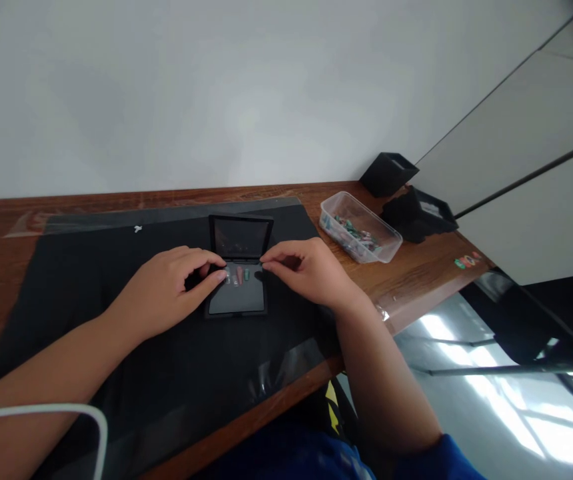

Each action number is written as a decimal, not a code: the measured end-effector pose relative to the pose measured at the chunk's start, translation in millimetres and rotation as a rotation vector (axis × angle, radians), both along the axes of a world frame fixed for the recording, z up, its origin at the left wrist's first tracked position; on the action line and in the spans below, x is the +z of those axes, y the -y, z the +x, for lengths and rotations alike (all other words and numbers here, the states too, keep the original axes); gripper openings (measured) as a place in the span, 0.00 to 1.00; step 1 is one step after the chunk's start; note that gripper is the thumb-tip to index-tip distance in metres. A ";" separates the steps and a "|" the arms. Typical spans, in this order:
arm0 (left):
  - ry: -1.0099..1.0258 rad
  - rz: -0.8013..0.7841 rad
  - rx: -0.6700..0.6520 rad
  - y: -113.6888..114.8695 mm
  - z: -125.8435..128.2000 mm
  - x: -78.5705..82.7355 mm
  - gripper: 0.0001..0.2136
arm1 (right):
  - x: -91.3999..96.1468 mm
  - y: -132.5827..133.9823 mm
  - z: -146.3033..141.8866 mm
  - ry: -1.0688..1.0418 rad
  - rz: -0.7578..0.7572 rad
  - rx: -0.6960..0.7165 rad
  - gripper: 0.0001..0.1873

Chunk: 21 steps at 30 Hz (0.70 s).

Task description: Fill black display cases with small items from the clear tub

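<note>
A small flat black case (pixel 237 301) lies on the black mat (pixel 166 373), its lid (pixel 241 238) raised at the back. Several small nail-shaped pieces sit in a row inside, among them a pink one (pixel 239 275) and a green one (pixel 246 274). With thumb and forefinger close together, my left hand (pixel 169 287) grips the case's left edge by the hinge; the thumb tip is beside a clear piece (pixel 228 275). My right hand (pixel 311 273) pinches the right edge by the hinge. Its fingertips partly cover that corner.
Right of the mat stands a clear plastic tub (pixel 394 248) holding many small coloured pieces. Black boxes (pixel 386 175) are behind it. Coloured bits (pixel 466 261) lie near the table's right end. A white scrap (pixel 138 229) rests on the mat, and a white cable (pixel 66 407) crosses the lower left.
</note>
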<state>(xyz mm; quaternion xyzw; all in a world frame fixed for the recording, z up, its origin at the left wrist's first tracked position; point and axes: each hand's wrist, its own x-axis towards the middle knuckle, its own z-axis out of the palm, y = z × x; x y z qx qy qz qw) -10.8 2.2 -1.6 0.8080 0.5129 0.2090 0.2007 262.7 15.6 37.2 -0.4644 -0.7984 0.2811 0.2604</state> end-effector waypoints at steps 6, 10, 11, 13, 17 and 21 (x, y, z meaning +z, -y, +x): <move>-0.006 0.004 -0.001 0.0 0.6 -0.1 0.22 | -3.8 1.6 -9.7 0.082 0.067 0.035 0.06; -0.037 -0.013 0.003 0.3 1.1 1.1 0.21 | -6.4 0.7 -12.2 0.127 0.107 0.047 0.03; -0.041 -0.014 0.004 0.4 0.9 1.2 0.21 | -7.4 0.2 -12.4 0.130 0.107 0.053 0.02; -0.043 -0.012 0.003 0.6 0.5 1.4 0.21 | -9.3 -0.7 -12.5 0.123 0.096 0.062 0.02; -0.044 -0.014 -0.007 0.2 0.1 1.1 0.22 | -11.6 -1.5 -12.3 0.101 0.083 0.059 0.05; -0.046 -0.005 -0.013 -0.2 -0.1 -0.1 0.22 | -10.8 -1.2 -11.1 0.046 0.053 0.082 0.08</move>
